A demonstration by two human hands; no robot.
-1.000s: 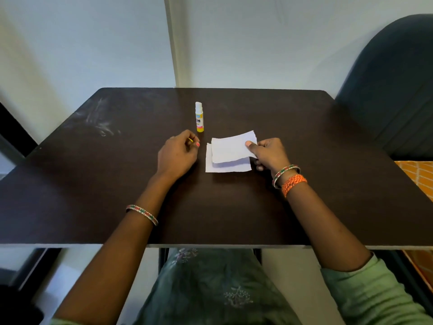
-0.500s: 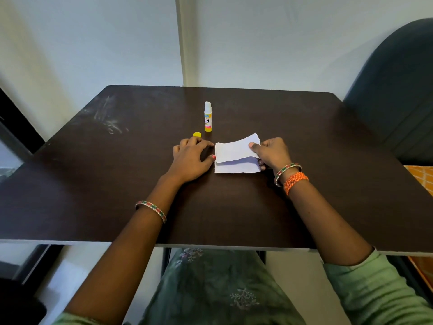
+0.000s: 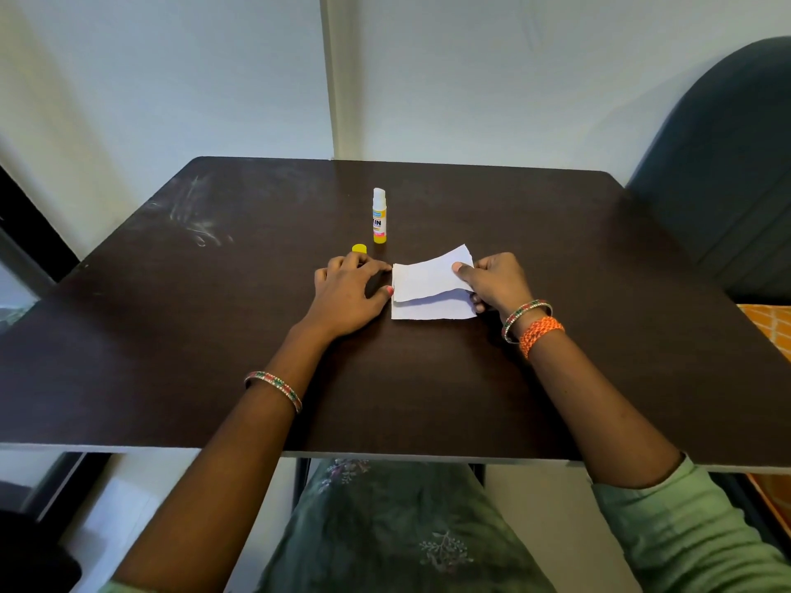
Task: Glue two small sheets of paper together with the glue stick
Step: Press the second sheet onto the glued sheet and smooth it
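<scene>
Here the right hand [image 3: 496,284] pinches the top sheet [image 3: 428,276] by its right edge, lifted over the bottom sheet [image 3: 432,310] lying on the table [image 3: 599,258]. The left hand [image 3: 349,293] rests flat, fingers spread, touching the sheets' left edge. Just behind stand the uncapped glue stick [image 3: 379,216] and its yellow cap [image 3: 359,248].

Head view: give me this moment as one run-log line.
glue stick: upright, uncapped | cap: on table | right hand: pinches upper sheet over lower sheet | left hand: rests on table
</scene>
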